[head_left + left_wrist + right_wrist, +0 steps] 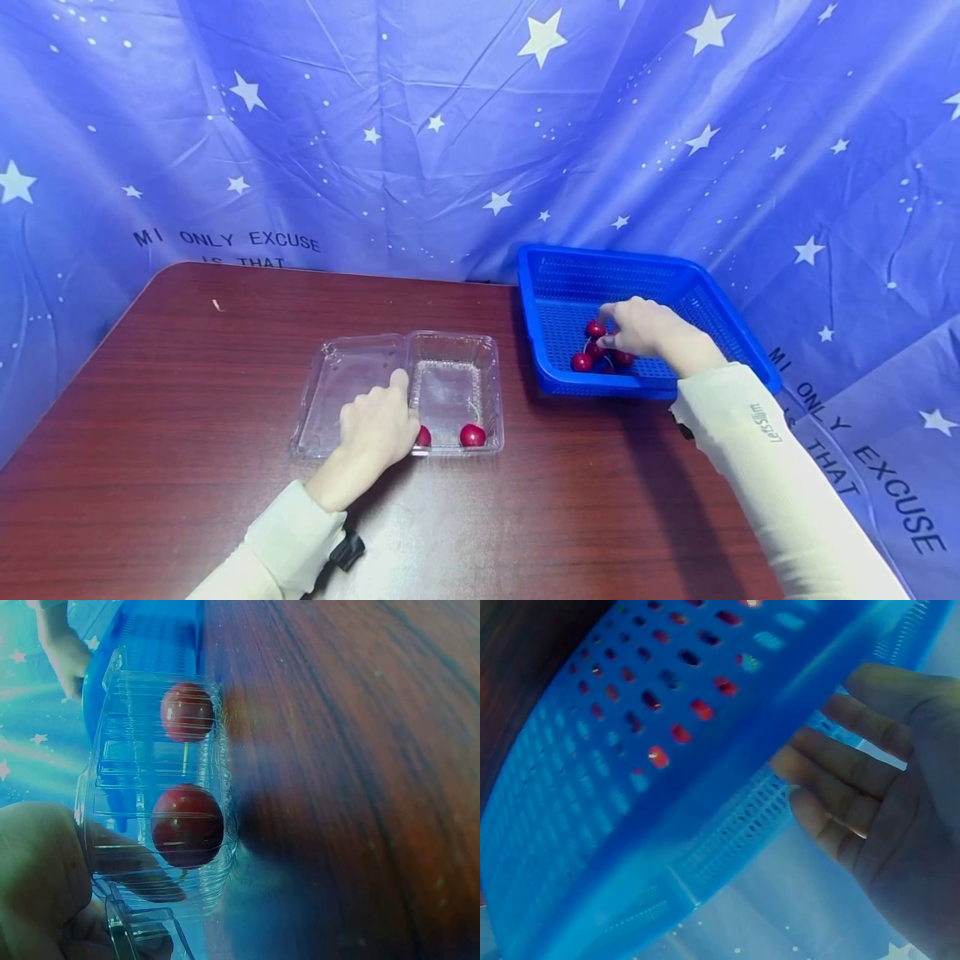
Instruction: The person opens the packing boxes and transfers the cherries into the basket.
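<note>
My left hand [375,427] grips the inner wall of a clear plastic clamshell box [447,392], where the lid joins it. In the left wrist view, a finger [142,881] shows through the plastic. Two red cherries lie inside along the near wall: one cherry [472,435] at the right corner with its stem up, another cherry [423,436] partly covered by the hand. Over at the right, my right hand [647,327] reaches into a blue plastic basket [542,333], fingers apart and slightly bent. Right at its fingertips sit several cherries [582,362], some hidden beneath the hand.
The box's open lid [352,379] lies flat to the left on the dark red wooden table [187,400]. A small pale scrap [217,306] lies near the table's far left edge. Behind hangs a blue curtain [420,167] with stars and lettering.
</note>
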### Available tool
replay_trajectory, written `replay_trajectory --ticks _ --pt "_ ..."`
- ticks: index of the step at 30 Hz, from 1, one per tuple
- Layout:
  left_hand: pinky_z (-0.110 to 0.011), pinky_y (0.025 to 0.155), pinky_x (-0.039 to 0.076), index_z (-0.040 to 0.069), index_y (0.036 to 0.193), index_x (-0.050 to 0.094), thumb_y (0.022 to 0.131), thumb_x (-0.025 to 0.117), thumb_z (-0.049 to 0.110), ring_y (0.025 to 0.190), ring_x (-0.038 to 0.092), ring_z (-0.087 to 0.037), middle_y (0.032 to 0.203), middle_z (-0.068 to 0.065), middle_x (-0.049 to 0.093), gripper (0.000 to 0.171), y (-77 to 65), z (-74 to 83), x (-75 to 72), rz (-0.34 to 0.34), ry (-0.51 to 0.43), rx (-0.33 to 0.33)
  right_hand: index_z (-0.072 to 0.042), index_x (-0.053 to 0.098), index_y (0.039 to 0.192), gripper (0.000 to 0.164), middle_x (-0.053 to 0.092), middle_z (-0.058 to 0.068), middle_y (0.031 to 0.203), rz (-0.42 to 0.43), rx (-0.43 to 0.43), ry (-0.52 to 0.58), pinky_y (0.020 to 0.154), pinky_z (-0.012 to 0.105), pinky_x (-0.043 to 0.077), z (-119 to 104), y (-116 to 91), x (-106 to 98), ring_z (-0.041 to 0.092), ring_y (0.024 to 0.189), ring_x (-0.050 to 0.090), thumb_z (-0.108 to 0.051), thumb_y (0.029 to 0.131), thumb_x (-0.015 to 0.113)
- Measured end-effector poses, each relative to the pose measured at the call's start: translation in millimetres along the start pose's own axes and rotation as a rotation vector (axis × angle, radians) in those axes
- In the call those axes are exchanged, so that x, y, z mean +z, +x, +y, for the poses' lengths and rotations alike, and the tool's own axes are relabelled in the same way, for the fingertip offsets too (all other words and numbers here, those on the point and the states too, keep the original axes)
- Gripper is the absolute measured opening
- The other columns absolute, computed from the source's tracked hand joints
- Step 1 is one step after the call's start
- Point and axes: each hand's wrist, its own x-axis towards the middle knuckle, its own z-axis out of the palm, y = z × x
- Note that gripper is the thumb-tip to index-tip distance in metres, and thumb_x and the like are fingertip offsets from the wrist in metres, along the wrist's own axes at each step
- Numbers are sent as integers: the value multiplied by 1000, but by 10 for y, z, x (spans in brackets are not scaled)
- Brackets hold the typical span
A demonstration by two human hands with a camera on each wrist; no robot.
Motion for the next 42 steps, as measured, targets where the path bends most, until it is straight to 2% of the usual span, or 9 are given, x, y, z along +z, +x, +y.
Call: replay_trajectory --ticks 8,25,30,35,42 --pt "-49 50 47 7 94 46 84 57 21 67 65 -41 75 -21 68 21 2 4 1 -5 0 -3 -2 59 124 37 70 25 110 113 -7 156 85 59 50 -89 -68 -234 38 97 65 -22 92 63" --pt "-48 50 47 7 93 46 84 57 21 66 65 -41 75 -22 68 20 6 5 0 -2 -1 3 -4 60 123 37 70 22 109 199 -59 228 84 55 51 -245 -65 -431 33 97 65 -24 92 63" --pt "-48 50 47 6 94 46 83 57 20 66 65 -40 74 -22 68 20 8 3 0 1 0 2 -4 60 123 38 69 23 112 223 -81 220 88 56 50 -368 -58 -505 35 101 64 -26 92 63" --pt "-49 50 47 6 94 46 83 57 20 65 65 -41 74 -22 67 20 6 1 -6 -1 0 5 -4 61 123 39 70 22 113 258 -146 188 90 55 50 -562 -41 -585 35 104 63 -26 91 64" --pt "-50 50 48 6 94 46 83 56 19 66 65 -41 75 -23 68 20 1 4 1 2 3 11 -7 61 123 39 70 19 113 256 -218 167 90 53 50 -819 -68 -633 33 103 64 -28 91 64"
